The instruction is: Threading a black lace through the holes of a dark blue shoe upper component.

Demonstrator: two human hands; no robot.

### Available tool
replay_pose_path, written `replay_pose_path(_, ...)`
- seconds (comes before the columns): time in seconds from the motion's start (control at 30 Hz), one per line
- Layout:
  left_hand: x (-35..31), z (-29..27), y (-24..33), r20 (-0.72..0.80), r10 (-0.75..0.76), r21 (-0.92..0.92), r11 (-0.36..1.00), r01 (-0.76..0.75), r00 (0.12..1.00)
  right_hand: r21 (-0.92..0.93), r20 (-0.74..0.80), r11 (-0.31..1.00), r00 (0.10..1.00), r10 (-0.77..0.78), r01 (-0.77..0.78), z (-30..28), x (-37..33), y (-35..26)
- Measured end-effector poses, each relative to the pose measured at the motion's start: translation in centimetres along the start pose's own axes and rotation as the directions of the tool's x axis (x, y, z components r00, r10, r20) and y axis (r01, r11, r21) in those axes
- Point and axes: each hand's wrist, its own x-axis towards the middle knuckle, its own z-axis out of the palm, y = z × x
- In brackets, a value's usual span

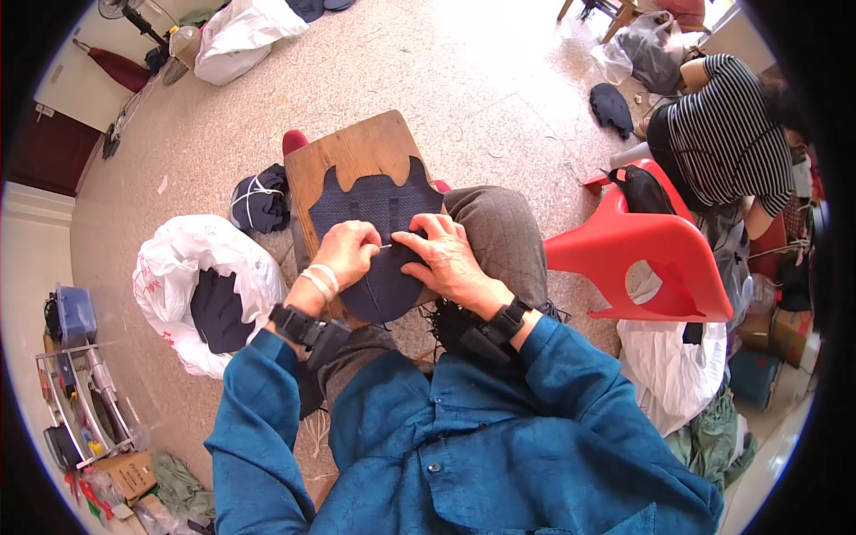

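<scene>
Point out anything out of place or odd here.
A small white scrap lies alone on the floor, upper left, like dropped litter. Near the person in stripes, some dark cloth lies loose, unlike the tied bundle.

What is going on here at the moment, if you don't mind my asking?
A seated person has a dark blue fabric piece laid on a wooden board. Their left hand pinches something thin and pale, too small to identify, while the right hand rests on the fabric. To the left, a white plastic bag holds more dark fabric. Another person in a striped top bends over beyond the red chair.
</scene>
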Motion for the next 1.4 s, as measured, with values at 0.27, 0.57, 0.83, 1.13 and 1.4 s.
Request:
replay_pose_path(0.27,-6.6,2.3,3.2,-0.124,-0.415,-0.871,0.48,0.101,0.901,0.498,-0.09,0.855,0.972,0.217,-0.145,-0.7,-0.4,-1.4)
replay_pose_path(0.57,-9.1,5.3,8.3,-0.116,-0.404,-0.963,0.269,-0.004,0.907,0.903,0.219,0.233,0.853,0.473,-0.361,0.5,-4.9,-5.6)
replay_pose_path(0.83,-10.9,4.2,8.1,0.15,-0.043,-0.974,0.163,0.156,0.988,0.924,0.377,-0.226,0.829,0.413,-0.307,-5.8,-2.8,-9.3)
replay_pose_path(1.13,-10.4,-1.3,4.2,-0.392,0.07,0.101,0.994,-0.033,0.917,0.175,-0.379,0.984,0.925,0.037,0.032,-5.3,1.0,-1.1)
replay_pose_path(1.4,-3.4,3.9,1.9,-0.502,0.256,0.067,0.964,-0.259,0.826,0.006,-0.136,1.0,0.99,-0.022,0.023,0.1,1.3,0.3)
